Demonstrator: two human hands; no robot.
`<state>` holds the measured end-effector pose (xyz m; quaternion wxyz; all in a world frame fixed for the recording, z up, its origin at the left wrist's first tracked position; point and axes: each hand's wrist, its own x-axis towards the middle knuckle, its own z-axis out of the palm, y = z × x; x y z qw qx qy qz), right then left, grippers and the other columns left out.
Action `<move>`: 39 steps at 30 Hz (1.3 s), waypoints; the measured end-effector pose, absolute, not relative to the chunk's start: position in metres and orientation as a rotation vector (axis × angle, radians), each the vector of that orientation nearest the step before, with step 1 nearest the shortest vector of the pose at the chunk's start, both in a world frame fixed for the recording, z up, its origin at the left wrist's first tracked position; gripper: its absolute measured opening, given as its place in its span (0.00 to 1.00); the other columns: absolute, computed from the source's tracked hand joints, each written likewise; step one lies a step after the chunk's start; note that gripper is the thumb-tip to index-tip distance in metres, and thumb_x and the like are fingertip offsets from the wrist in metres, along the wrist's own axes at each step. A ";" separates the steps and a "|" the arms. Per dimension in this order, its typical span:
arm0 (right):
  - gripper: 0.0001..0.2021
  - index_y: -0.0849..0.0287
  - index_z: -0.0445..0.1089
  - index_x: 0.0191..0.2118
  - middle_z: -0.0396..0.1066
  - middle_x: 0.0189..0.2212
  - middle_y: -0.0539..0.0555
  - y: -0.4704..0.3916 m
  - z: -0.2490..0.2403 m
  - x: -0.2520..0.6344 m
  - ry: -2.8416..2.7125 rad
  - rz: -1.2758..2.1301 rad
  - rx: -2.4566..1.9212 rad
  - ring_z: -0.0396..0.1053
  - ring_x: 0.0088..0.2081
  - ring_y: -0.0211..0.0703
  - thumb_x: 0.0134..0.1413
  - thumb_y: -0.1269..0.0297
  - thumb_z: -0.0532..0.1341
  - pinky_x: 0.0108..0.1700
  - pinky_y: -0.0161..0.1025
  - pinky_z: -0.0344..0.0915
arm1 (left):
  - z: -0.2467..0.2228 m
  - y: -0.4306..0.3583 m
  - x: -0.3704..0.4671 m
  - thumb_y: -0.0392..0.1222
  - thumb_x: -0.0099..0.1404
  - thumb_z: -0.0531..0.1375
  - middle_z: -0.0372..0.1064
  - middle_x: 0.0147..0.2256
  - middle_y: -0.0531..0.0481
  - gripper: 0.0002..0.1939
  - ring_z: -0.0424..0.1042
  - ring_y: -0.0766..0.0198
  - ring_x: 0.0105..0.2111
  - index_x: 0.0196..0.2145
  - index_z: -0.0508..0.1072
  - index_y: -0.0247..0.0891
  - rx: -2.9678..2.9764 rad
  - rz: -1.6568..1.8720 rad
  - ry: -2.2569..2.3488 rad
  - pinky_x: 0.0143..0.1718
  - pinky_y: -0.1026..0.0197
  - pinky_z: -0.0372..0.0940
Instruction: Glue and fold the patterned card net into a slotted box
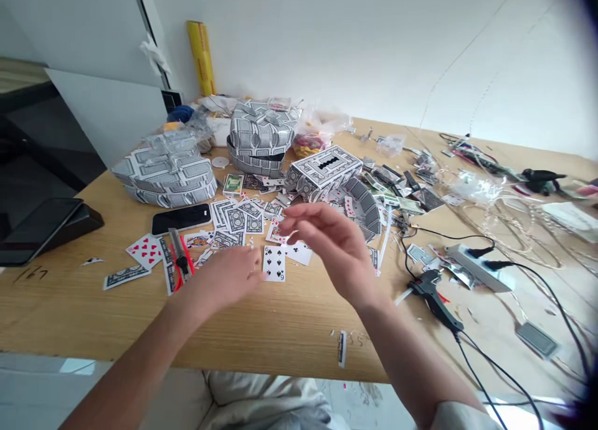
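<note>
Pale wooden bench (289, 346): grey-and-white card-patterned boxes (163, 179) stand formed; playing cards (253, 224) lie loose, unattached. I view one white six-of-spades card (275, 267) flat between the right hand (337, 249), fingers parted from thumb, and the left hand (233, 273), fingers too blurred to tell.

playing card (275, 265) on table (280, 330) | phone (182, 219) to its left | glue gun (434, 299) right | box (323, 172) behind
</note>
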<state>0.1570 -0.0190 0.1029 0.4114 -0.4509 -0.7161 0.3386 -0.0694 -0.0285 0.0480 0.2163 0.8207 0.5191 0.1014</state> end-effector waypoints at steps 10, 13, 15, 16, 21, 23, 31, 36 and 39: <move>0.08 0.55 0.78 0.44 0.79 0.41 0.57 -0.002 -0.020 0.173 -1.896 0.640 -1.300 0.76 0.38 0.46 0.66 0.71 0.61 0.42 0.41 0.72 | -0.014 0.005 -0.047 0.57 0.56 0.76 0.69 0.62 0.37 0.44 0.68 0.38 0.63 0.65 0.68 0.41 2.539 0.555 1.217 0.65 0.37 0.64; 0.10 0.54 0.78 0.48 0.79 0.42 0.56 -0.011 -0.028 0.165 -1.833 0.679 -1.282 0.77 0.42 0.46 0.66 0.71 0.61 0.44 0.40 0.72 | -0.028 0.004 -0.048 0.56 0.56 0.75 0.69 0.64 0.37 0.44 0.66 0.36 0.65 0.66 0.66 0.43 2.542 0.577 1.207 0.67 0.35 0.61; 0.12 0.54 0.77 0.51 0.79 0.42 0.56 -0.012 -0.030 0.162 -1.822 0.697 -1.275 0.77 0.41 0.45 0.66 0.70 0.60 0.43 0.40 0.72 | -0.032 0.007 -0.049 0.53 0.59 0.74 0.71 0.63 0.38 0.40 0.67 0.37 0.65 0.65 0.67 0.43 2.533 0.574 1.206 0.67 0.36 0.61; 0.13 0.54 0.77 0.51 0.78 0.41 0.55 -0.013 -0.030 0.161 -1.807 0.702 -1.279 0.76 0.40 0.45 0.66 0.69 0.60 0.43 0.39 0.72 | -0.033 0.008 -0.049 0.53 0.61 0.73 0.72 0.62 0.39 0.38 0.68 0.38 0.64 0.64 0.68 0.44 2.527 0.570 1.205 0.67 0.37 0.62; 0.09 0.56 0.78 0.47 0.77 0.35 0.54 -0.009 -0.029 0.168 -1.664 0.746 -1.395 0.73 0.34 0.43 0.65 0.67 0.62 0.39 0.39 0.70 | -0.029 0.010 -0.050 0.53 0.64 0.72 0.75 0.59 0.40 0.34 0.71 0.40 0.61 0.63 0.68 0.43 2.523 0.559 1.198 0.66 0.38 0.63; 0.08 0.57 0.78 0.45 0.77 0.34 0.54 -0.008 -0.028 0.170 -1.654 0.806 -1.429 0.72 0.33 0.43 0.64 0.67 0.62 0.38 0.40 0.69 | -0.025 0.008 -0.050 0.52 0.65 0.71 0.75 0.59 0.40 0.35 0.71 0.41 0.61 0.64 0.67 0.43 2.527 0.597 1.194 0.66 0.38 0.63; 0.20 0.57 0.77 0.44 0.77 0.37 0.52 -0.008 -0.020 0.165 -0.965 1.807 -1.076 0.72 0.37 0.42 0.60 0.44 0.71 0.42 0.39 0.69 | -0.013 -0.001 -0.048 0.52 0.66 0.72 0.73 0.59 0.39 0.40 0.74 0.45 0.59 0.69 0.62 0.44 2.476 1.006 1.119 0.62 0.45 0.70; 0.21 0.57 0.78 0.44 0.77 0.40 0.52 -0.009 -0.012 0.166 -0.594 2.083 -0.830 0.73 0.40 0.40 0.49 0.54 0.80 0.46 0.37 0.70 | -0.012 -0.003 -0.045 0.49 0.66 0.72 0.70 0.62 0.38 0.39 0.72 0.46 0.62 0.69 0.62 0.44 2.368 1.054 1.019 0.65 0.46 0.68; 0.25 0.53 0.77 0.53 0.78 0.45 0.53 -0.009 -0.010 0.167 -0.612 2.082 -0.776 0.75 0.45 0.43 0.51 0.58 0.79 0.50 0.40 0.71 | -0.011 -0.004 -0.045 0.51 0.65 0.73 0.66 0.66 0.37 0.41 0.67 0.44 0.67 0.70 0.61 0.45 2.302 1.026 0.982 0.69 0.43 0.65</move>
